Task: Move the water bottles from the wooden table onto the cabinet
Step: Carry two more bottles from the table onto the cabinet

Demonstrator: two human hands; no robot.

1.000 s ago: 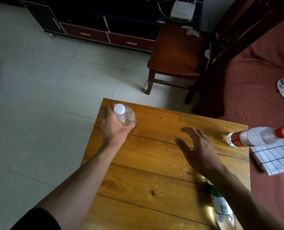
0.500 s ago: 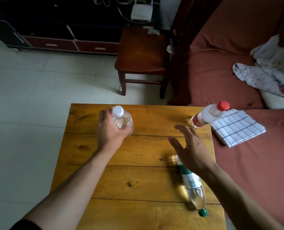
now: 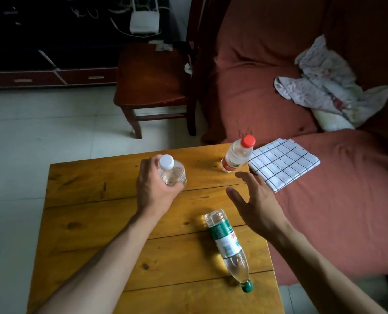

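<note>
My left hand (image 3: 153, 188) grips the white-capped bottle (image 3: 171, 172) near the table's (image 3: 86, 223) far edge. My right hand (image 3: 254, 203), fingers spread, hovers near the red-capped bottle (image 3: 237, 155) at the far right corner. The green-capped bottle (image 3: 228, 248) lies near the right edge.

The room is dim, lit by soft daylight that falls brightest on the pale floor tiles (image 3: 41, 123) at the left. The dark cabinet (image 3: 52, 53) along the top edge sinks almost to black, and the corners darken in a vignette. The wooden table (image 3: 86, 223) carries a mild sheen, with small bright caustic spots beside the lying green-capped bottle (image 3: 228, 245). Shadows are faint and soft-edged. Straight lines bow toward the borders from the wide-angle lens. Focus is fair in the middle, though fine detail looks smeared and slightly noisy throughout.
</note>
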